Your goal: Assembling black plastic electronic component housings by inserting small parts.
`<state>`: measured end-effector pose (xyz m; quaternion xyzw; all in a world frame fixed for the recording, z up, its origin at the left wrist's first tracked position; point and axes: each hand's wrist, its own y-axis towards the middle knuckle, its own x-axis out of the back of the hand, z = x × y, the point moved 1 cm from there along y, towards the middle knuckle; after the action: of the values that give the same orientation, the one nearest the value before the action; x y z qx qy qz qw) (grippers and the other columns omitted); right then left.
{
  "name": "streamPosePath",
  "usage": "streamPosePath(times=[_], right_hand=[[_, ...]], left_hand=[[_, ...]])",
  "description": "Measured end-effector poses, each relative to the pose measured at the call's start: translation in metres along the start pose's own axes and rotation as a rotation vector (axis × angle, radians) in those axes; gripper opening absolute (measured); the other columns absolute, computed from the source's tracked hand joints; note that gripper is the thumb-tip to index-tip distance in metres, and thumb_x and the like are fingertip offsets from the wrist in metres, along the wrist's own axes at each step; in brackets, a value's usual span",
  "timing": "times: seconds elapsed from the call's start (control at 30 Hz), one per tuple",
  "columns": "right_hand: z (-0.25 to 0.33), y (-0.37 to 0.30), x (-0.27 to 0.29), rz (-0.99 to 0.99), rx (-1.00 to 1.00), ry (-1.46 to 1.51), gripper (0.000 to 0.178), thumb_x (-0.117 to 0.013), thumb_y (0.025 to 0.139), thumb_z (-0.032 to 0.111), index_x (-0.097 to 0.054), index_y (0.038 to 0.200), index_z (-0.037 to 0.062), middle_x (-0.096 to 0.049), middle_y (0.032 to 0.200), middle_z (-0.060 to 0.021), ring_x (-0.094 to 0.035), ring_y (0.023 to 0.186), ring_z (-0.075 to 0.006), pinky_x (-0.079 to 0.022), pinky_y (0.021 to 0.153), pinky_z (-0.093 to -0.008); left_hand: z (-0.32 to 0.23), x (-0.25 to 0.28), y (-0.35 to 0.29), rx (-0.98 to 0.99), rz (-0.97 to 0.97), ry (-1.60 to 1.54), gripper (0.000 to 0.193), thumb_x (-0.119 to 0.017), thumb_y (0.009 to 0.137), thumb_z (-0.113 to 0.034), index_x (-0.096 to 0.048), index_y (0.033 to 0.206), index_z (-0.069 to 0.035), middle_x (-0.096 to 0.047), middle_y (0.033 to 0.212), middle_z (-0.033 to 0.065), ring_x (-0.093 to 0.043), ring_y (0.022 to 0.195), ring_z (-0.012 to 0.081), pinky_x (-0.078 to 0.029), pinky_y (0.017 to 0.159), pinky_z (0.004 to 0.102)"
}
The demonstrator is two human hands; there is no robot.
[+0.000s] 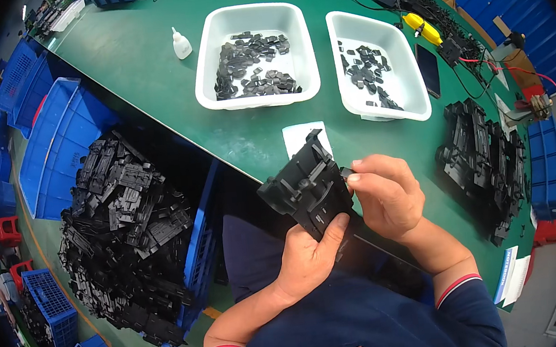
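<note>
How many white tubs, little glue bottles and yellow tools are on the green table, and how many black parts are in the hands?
White tubs: 2, one and another
Little white glue bottle: 1
Yellow tool: 1
Black plastic part held in the left hand and right hand: 1
Total: 5

Green surface (144, 59) lit evenly from above — glare on its far-left end. Blue crates (51, 143) are stacked along the left over a green floor (45, 249); blue panels (518, 6) are seen at right.
</note>
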<state>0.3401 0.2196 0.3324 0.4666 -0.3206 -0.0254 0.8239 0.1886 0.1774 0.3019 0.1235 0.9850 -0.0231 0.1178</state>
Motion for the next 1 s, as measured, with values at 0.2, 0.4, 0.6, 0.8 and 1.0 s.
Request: streamPosePath(times=[0.2, 0.4, 0.6, 0.8, 1.0], right_hand=[[0.001, 0.002, -0.001, -0.003, 0.011, -0.017, 0.035, -0.072, 0.067, -0.012, -0.067, 0.097, 0.0039, -0.063, 0.097, -0.0117, -0.065, 0.076, -0.0204, -0.055, 0.061, -0.0276], [0.001, 0.004, -0.001, 0.018, 0.023, -0.042, 0.037, -0.071, 0.064, -0.014, -0.067, 0.096, 0.0029, -0.062, 0.097, -0.0119, -0.065, 0.076, -0.0213, -0.055, 0.060, -0.0283], [0.005, 0.006, 0.002, 0.079, 0.058, -0.107, 0.042, -0.066, 0.065, -0.019, -0.064, 0.101, 0.0034, -0.061, 0.100, -0.0137, -0.064, 0.078, -0.0221, -0.055, 0.059, -0.0288], [0.008, 0.010, 0.002, 0.079, 0.117, -0.181, 0.045, -0.065, 0.058, -0.015, -0.064, 0.100, 0.0017, -0.060, 0.096, -0.0132, -0.064, 0.074, -0.0238, -0.054, 0.057, -0.0300], [0.007, 0.014, 0.000, 0.080, 0.140, -0.173, 0.045, -0.064, 0.056, -0.014, -0.064, 0.099, -0.0001, -0.060, 0.095, -0.0138, -0.064, 0.072, -0.0248, -0.054, 0.056, -0.0305]], left_hand=[[0.001, 0.002, 0.000, 0.014, 0.024, 0.078, 0.017, -0.056, 0.097, -0.015, -0.062, 0.104, 0.000, -0.060, 0.081, -0.0003, -0.053, 0.073, 0.0064, -0.044, 0.063, 0.0246], [0.002, 0.002, 0.000, -0.055, 0.008, 0.130, 0.019, -0.057, 0.097, -0.013, -0.062, 0.108, 0.001, -0.061, 0.078, 0.0043, -0.054, 0.069, 0.0117, -0.046, 0.063, 0.0281], [0.002, 0.002, -0.001, -0.063, 0.006, 0.163, 0.017, -0.057, 0.095, -0.011, -0.062, 0.106, 0.002, -0.062, 0.076, 0.0108, -0.056, 0.065, 0.0189, -0.047, 0.062, 0.0318], [-0.002, 0.000, -0.002, -0.093, -0.011, 0.226, 0.015, -0.058, 0.094, -0.010, -0.063, 0.101, 0.002, -0.062, 0.073, 0.0136, -0.059, 0.063, 0.0243, -0.046, 0.060, 0.0339], [-0.003, 0.000, -0.001, -0.085, -0.011, 0.227, 0.014, -0.058, 0.094, -0.010, -0.063, 0.097, 0.003, -0.060, 0.069, 0.0126, -0.058, 0.059, 0.0245, -0.045, 0.057, 0.0337]])
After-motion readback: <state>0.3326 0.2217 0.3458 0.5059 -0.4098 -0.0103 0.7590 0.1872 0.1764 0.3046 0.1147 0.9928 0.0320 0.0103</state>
